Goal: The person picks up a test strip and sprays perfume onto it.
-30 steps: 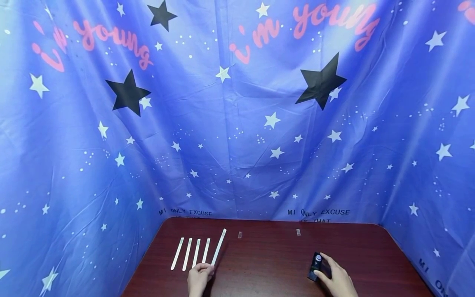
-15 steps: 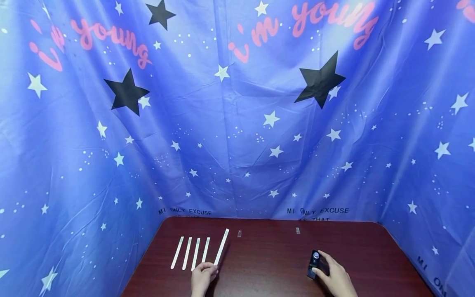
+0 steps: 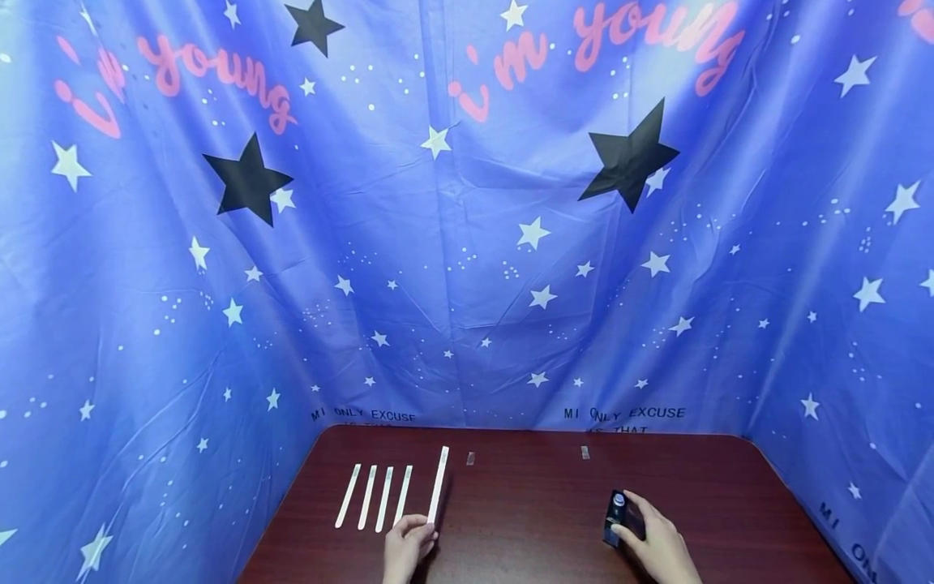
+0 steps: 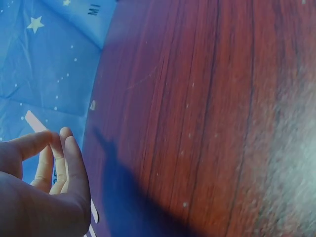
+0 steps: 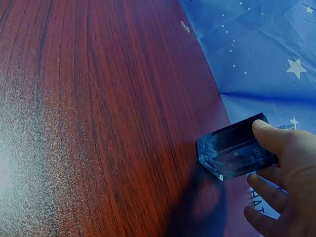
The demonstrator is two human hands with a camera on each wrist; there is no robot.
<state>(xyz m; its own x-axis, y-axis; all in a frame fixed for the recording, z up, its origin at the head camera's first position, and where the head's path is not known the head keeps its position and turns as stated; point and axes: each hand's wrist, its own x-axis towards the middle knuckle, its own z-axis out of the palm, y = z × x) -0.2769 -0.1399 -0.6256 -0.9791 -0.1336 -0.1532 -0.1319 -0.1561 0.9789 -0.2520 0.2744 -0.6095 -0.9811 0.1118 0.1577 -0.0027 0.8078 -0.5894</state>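
In the head view my left hand [image 3: 407, 550] pinches the lower end of a white paper strip [image 3: 439, 485], which slants upward over the table. The left wrist view shows thumb and fingertips meeting at that paper strip [image 4: 35, 121], its far end sticking out past them. Just left of this hand lie several similar white strips [image 3: 366, 496], side by side and slightly tilted. On the right, my right hand [image 3: 662, 545] grips a dark glass perfume bottle [image 3: 611, 531] with a round, pale spray top. Up close, the bottle [image 5: 234, 153] has thick clear edges and small lettering; the thumb presses one side.
The dark red wood-grain table [image 3: 518, 519] reaches to a blue star-printed curtain [image 3: 467, 324] at the back and sides. Two small clear tape pieces [image 3: 470, 458] stick near its far edge. My hand's shadow falls on the tabletop in both wrist views.
My left hand has moved a little to the right with the paper strip, which now stands more upright. The right hand and bottle have shifted only slightly left and up.
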